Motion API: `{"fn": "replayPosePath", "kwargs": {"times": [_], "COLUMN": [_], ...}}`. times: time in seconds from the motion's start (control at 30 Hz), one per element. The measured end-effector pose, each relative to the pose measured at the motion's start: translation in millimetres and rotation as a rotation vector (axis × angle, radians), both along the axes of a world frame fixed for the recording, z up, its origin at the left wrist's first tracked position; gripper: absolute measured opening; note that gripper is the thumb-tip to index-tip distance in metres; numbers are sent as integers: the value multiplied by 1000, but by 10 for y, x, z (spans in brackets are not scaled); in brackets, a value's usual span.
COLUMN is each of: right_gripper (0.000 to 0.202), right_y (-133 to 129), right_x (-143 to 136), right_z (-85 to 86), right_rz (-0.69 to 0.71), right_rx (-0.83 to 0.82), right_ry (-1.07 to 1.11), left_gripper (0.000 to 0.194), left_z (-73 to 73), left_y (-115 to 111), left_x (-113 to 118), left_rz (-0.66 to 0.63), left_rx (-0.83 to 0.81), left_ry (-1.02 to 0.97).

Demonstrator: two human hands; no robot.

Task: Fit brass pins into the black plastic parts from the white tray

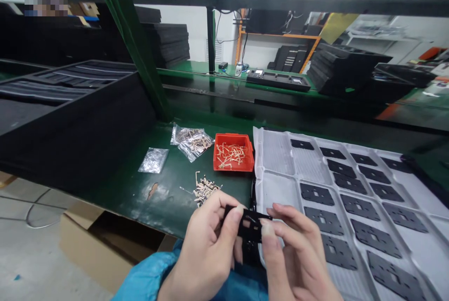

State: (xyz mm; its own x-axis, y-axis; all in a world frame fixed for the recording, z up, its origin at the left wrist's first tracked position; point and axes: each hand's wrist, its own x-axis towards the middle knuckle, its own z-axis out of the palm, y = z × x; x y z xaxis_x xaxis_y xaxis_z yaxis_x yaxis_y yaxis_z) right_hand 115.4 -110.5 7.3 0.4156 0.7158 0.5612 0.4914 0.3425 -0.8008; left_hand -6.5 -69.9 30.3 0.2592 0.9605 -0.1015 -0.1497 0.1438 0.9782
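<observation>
A small black plate (249,226) with cutouts is held up between both hands, near the bottom middle of the view. My left hand (210,240) grips its left end, thumb on top. My right hand (294,249) pinches its right end between thumb and fingers. Just beyond my left hand lies a loose pile of small metal pieces (206,189) on the green table (129,193). Behind that pile stands a red bin (233,169) with thin gold-coloured strips in it. To the right, a pale compartment tray (278,193) holds several black plates (317,194) like the held one.
Clear plastic bags (196,143) of small parts and another bag (153,160) lie left of the bin. A large black box (77,128) stands at the left. An open cardboard box (91,249) is below the table edge. A green post (135,48) rises behind.
</observation>
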Motion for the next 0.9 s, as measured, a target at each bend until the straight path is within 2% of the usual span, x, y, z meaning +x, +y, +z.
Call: {"fn": "replayPosePath", "kwargs": {"times": [0.13, 0.27, 0.4, 0.53, 0.67, 0.77, 0.9], "right_gripper": [16, 19, 33, 29, 19, 16, 33], "right_y": [-43, -21, 78, 157, 145, 99, 79], "right_x": [-201, -263, -205, -44, 49, 57, 143], "right_z": [27, 3, -63, -133, -131, -99, -101], "right_rz": [-47, -62, -95, 33, 5, -18, 86], "right_rx": [-50, -46, -85, -69, -93, -22, 102], "right_ry": [254, 409, 465, 434, 493, 347, -178], "left_gripper": [37, 39, 39, 40, 40, 37, 34], "left_z": [-55, -23, 36, 78, 137, 166, 137], "left_y": [33, 42, -34, -85, -52, -27, -51], "left_x": [-45, -50, -24, -30, -60, -73, -85], "left_rz": [12, 19, 51, 63, 115, 131, 94], "left_rx": [19, 4, -17, -45, -96, -116, -92], "left_ry": [-7, -4, 81, 129, 118, 119, 124]}}
